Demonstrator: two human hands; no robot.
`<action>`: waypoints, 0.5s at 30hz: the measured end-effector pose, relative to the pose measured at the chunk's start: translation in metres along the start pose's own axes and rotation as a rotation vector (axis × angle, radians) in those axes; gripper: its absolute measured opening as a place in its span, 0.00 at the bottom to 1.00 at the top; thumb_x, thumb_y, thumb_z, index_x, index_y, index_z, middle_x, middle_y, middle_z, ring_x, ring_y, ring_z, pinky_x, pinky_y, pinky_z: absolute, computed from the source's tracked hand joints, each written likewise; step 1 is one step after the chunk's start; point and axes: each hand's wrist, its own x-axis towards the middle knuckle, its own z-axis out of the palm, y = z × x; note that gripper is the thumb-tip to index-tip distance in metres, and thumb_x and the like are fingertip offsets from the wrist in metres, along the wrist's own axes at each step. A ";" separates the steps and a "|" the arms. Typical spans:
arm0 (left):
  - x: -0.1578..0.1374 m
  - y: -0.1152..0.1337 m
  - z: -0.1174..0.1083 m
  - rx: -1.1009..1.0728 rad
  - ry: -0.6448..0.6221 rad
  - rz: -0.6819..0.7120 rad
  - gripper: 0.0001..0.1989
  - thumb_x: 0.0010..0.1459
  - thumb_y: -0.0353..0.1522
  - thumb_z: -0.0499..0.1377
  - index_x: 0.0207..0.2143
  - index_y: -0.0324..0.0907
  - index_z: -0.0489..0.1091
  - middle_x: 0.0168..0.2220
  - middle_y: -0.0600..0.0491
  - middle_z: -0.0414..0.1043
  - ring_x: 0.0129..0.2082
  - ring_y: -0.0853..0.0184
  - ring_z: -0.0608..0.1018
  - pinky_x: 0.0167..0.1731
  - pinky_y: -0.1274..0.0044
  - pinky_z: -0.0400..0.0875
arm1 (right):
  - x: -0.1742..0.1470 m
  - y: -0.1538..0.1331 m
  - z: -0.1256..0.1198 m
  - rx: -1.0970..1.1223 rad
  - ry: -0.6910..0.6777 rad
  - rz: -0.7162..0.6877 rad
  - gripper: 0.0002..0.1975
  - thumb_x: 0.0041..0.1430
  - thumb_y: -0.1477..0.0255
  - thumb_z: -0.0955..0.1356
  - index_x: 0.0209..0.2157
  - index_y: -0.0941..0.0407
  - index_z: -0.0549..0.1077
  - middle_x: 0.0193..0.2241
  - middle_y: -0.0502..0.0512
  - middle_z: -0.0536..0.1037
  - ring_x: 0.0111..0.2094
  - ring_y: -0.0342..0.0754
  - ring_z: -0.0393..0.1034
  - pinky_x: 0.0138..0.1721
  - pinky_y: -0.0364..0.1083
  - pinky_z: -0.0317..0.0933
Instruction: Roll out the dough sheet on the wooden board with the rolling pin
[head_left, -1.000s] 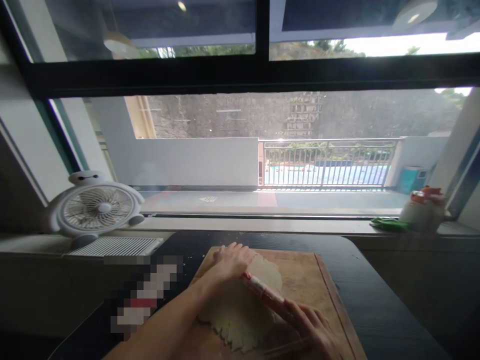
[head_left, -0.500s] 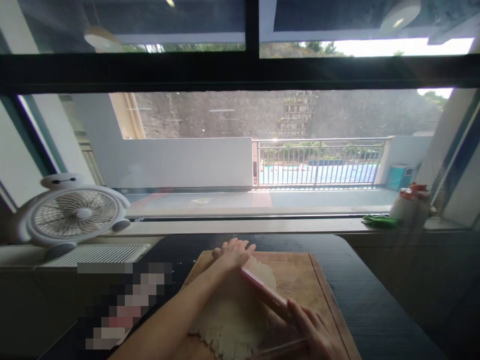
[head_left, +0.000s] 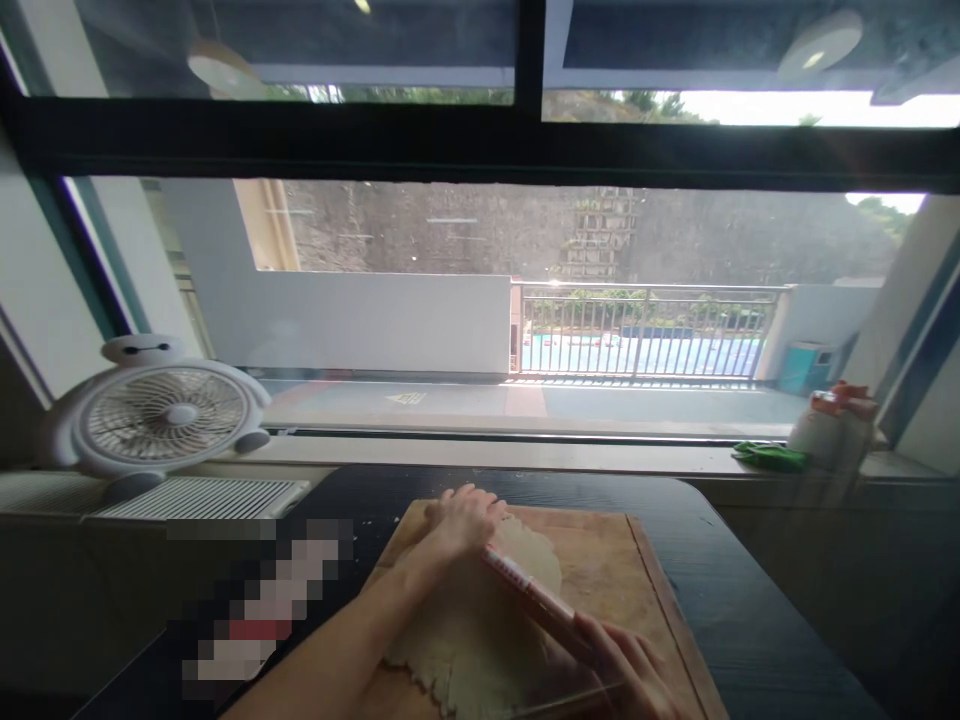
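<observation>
A flat sheet of rolled-out dough [head_left: 480,625] with a ragged near edge lies on the wooden board [head_left: 600,545]. At the board's far left my left hand [head_left: 465,515] rests palm down by the dough's far edge, its fingers extended and part of them hidden. My right hand [head_left: 630,665] grips the near end of a long, narrow pink-and-white plastic wrap box [head_left: 540,605]. The box slants over the right side of the dough, its far end close to my left hand. Beneath my right hand there is a clear, shiny film edge [head_left: 562,700].
The board sits on a dark table [head_left: 757,590]. A white fan [head_left: 180,415] stands at the left by the window. On the sill [head_left: 525,455] at the right are a green cloth [head_left: 769,456] and a bottle with an orange top [head_left: 821,425].
The view has shifted and tilted slightly. The fingers of my left hand are drawn closer together. My right hand still holds the box at nearly the same slant.
</observation>
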 end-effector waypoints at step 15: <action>-0.025 -0.011 0.005 -0.003 0.024 0.054 0.26 0.60 0.42 0.37 0.53 0.41 0.61 0.55 0.48 0.61 0.57 0.58 0.58 0.56 0.62 0.49 | 0.010 -0.004 -0.016 0.036 -0.055 0.076 0.18 0.60 0.65 0.57 0.51 0.50 0.65 0.36 0.52 0.75 0.35 0.46 0.70 0.34 0.42 0.66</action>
